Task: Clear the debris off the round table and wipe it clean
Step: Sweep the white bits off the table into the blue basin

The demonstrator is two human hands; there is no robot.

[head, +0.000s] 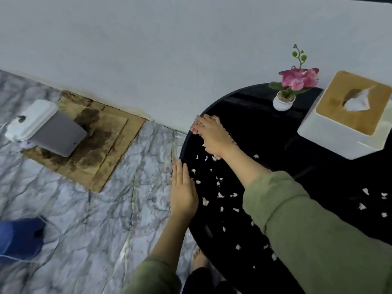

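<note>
1. Currently the clearing step is judged to be in hand: pale scraps of debris [220, 195] are scattered over the left and near part of the round table [265, 128], with a few more lying further right.
2. The right hand [213, 137] is laid palm-down on the far left part of the tabletop, fingers spread and slightly curled over a small heap of scraps; nothing is gripped, and the hand appears placed for sweeping.
3. The left hand [183, 190] is held flat and released at the table's left rim, fingers together and extended, seemingly set as a catch at the edge; whether any scraps are lying on its palm cannot be told.
4. Wiping is judged not yet begun, since no cloth is seen in either hand.
5. The next move is thought to call for the heap to be dragged toward the rim and into the waiting left hand, with the remaining scraps on the near and right parts gathered afterwards.
6. A tissue box [347, 115] and a small potted flower [285, 96] are stood on the far right of the table, well apart from the sweeping; a tissue could be taken from there for the wipe.
</note>
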